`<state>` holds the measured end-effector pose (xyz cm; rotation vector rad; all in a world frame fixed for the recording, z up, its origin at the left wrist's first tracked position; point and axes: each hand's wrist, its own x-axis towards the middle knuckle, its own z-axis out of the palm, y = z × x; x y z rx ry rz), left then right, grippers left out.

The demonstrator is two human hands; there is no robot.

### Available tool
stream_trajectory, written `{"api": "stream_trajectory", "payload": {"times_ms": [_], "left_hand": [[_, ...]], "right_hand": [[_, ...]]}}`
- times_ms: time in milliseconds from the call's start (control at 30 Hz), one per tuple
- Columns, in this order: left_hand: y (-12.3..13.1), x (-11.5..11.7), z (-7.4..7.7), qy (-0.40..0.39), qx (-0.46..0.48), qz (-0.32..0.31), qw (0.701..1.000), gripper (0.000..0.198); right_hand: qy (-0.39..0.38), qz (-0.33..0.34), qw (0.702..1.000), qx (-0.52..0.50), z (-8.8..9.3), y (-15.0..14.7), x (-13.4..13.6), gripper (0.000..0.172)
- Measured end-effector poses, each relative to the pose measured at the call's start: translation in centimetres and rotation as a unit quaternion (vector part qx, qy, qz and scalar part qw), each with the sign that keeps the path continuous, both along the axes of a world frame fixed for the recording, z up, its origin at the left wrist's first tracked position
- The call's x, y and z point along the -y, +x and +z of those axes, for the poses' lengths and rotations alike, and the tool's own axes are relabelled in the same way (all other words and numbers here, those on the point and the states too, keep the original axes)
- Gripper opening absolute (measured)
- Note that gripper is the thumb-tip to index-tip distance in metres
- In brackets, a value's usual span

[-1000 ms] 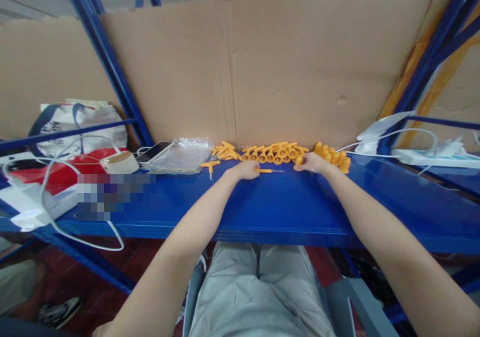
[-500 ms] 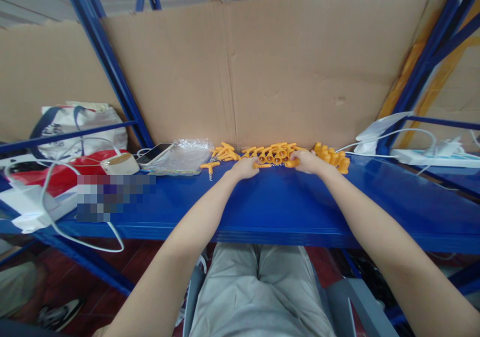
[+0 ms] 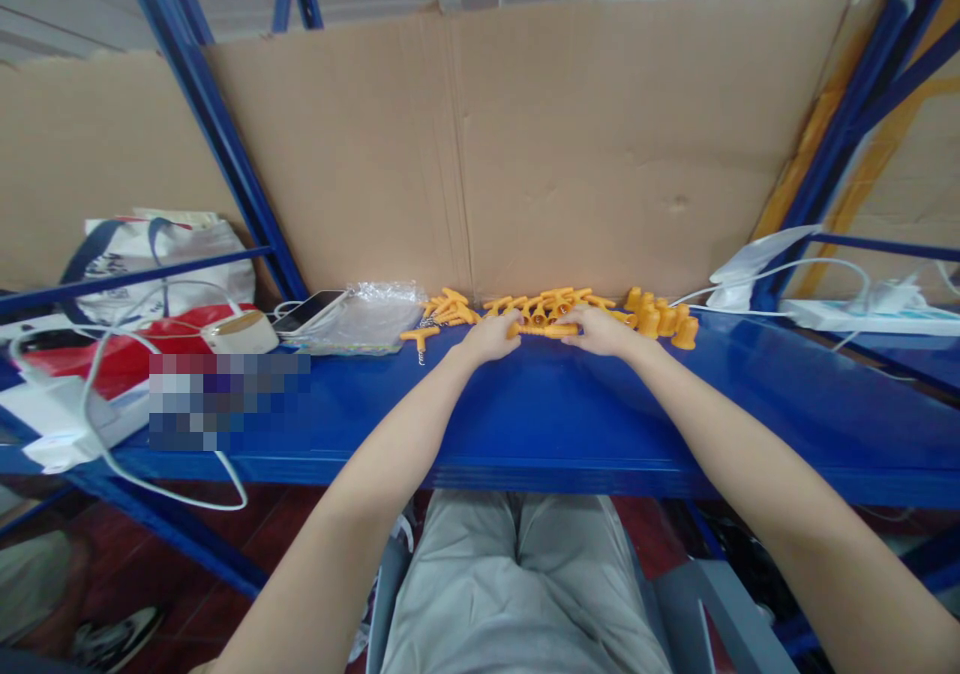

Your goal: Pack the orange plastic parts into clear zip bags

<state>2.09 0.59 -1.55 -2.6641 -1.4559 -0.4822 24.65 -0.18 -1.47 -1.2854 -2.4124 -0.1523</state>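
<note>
Between my two hands, just above the blue shelf, is a yellow corkscrew [image 3: 551, 331] lying sideways, its metal spiral now covered by a yellow sleeve. My left hand [image 3: 495, 338] is closed on its handle end, which the fingers mostly hide. My right hand [image 3: 600, 331] grips the sleeve end from the right. Right behind the hands lies a row of yellow corkscrews in sleeves [image 3: 538, 312], with round open ends facing me. To the left is a pile of yellow T-handled corkscrews [image 3: 450, 306], and one bare corkscrew [image 3: 421, 338] shows its spiral.
Several yellow sleeves [image 3: 666, 316] stand on the right. Clear plastic bags [image 3: 364, 319] and a phone [image 3: 311, 309] lie left of the corkscrews. White chargers and cables [image 3: 90, 404] fill the far left. A cardboard sheet [image 3: 600, 134] walls off the back of the blue shelf [image 3: 555, 414].
My right hand has moved left, bringing the sleeve over the corkscrew's spiral, which showed bare between the hands before. My left hand has stayed nearly in place.
</note>
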Motion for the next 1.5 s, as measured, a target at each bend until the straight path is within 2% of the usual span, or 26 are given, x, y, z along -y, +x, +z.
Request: {"api": "stream_trajectory", "payload": {"times_ms": [133,333,467,600,767,967,1033,1300,1500], "left_hand": [[-0.1,-0.1,0.1,0.019,0.034,0.003,0.999,0.036],[0.0,-0.2,0.2,0.055,0.086,-0.015,0.995,0.026],[-0.2,-0.3,0.1,0.057,0.111,-0.01,0.992,0.026],[-0.5,-0.9,-0.3,0.08,0.141,-0.015,0.987,0.023],[-0.7,-1.8,-0.7,0.118,0.183,-0.052,0.975,0.019],[-0.8,-2.0,-0.9,0.127,0.204,-0.062,0.969,0.021],[-0.8,-2.1,-0.9,0.124,0.21,-0.066,0.968,0.022],[-0.8,-2.1,-0.8,0.107,0.237,-0.058,0.964,0.023],[-0.8,-2.1,-0.7,0.116,0.252,-0.071,0.958,0.024]], "right_hand": [[0.013,0.016,0.999,-0.035,0.0,0.1,-0.2,0.029],[0.018,0.041,0.997,-0.066,-0.2,0.2,-0.6,0.03],[-0.007,0.031,0.989,-0.142,-0.2,0.5,-0.7,0.037],[-0.097,0.064,0.954,-0.277,0.0,1.2,-1.0,0.045],[-0.182,0.081,0.897,-0.395,0.6,1.7,-0.4,0.035],[-0.221,0.015,0.881,-0.418,1.3,1.0,1.0,0.018],[-0.23,0.013,0.874,-0.427,1.3,0.8,1.0,0.015],[-0.206,0.049,0.862,-0.461,0.6,1.0,0.1,0.029],[-0.257,0.012,0.852,-0.455,1.2,0.5,1.0,0.016]]}}
